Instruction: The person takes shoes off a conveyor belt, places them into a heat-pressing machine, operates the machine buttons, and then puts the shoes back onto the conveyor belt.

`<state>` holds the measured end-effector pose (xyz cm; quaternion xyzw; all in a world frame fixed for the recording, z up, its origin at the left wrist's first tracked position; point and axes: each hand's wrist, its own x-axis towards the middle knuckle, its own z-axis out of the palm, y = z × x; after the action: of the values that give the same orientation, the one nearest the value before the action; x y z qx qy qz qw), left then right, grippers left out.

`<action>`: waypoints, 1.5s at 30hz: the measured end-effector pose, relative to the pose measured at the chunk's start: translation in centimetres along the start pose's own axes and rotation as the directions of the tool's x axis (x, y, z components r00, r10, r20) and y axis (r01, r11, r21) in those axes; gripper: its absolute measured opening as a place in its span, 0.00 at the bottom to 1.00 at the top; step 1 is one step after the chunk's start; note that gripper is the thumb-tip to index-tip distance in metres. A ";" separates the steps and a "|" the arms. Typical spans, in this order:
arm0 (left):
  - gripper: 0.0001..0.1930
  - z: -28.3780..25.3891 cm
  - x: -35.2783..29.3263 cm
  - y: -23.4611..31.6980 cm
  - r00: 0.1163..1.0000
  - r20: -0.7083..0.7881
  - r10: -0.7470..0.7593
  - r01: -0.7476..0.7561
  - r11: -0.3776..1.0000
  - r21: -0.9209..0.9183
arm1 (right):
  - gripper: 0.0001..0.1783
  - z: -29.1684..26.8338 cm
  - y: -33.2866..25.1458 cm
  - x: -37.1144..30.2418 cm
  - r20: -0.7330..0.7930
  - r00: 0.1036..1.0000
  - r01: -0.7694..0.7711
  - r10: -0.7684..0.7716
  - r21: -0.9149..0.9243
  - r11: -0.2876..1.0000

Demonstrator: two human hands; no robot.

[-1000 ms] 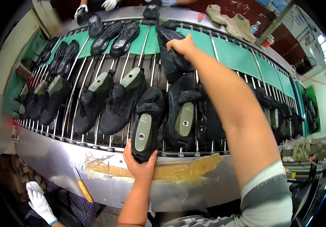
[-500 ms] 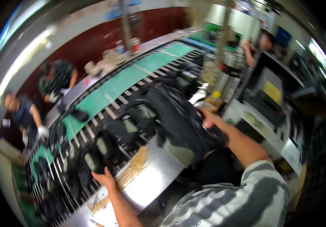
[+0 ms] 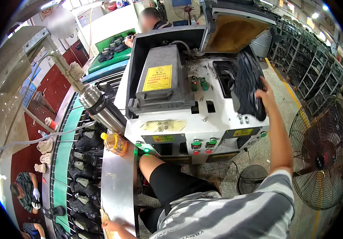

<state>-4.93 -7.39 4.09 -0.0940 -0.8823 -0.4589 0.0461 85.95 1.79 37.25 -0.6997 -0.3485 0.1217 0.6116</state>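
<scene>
My right hand [image 3: 264, 98] is closed on the side of a black shoe [image 3: 246, 81]. The shoe is held lengthwise at the right part of a white machine [image 3: 215, 107], beside a dark recess [image 3: 224, 79] in its top. Whether it touches the machine, I cannot tell. Low in the picture, my left hand [image 3: 114, 227] is over the metal ledge [image 3: 117, 179] by a brown strip, fingers stretched and holding nothing that shows. Nearby, several black shoes [image 3: 84, 169] with grey-green tongues stand in a row on the conveyor rollers.
A raised lid [image 3: 235, 30] stands over the recess; a grey cover [image 3: 159, 75] sits left of it. A steel flask [image 3: 101, 105] and a yellow-capped bottle [image 3: 114, 144] stand by the machine. A caged fan [image 3: 321, 155] is at right. Co-workers are beyond the conveyor and machine.
My view has swung right, from the conveyor to the machine. My right hand has carried the black shoe from over the conveyor side to the machine. My left hand has left the shoes.
</scene>
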 end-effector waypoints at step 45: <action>0.42 -20.4 -23.2 47.3 0.055 -0.460 0.886 -0.522 -0.367 -0.770 | 0.13 21.4 32.6 -31.7 0.792 0.408 -0.287 0.454 -0.361 0.887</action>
<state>27.52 -0.43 49.83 -0.7414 -0.1883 -0.6329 0.1195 61.17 -2.13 -6.30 -0.6525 -0.4495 0.5557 0.2517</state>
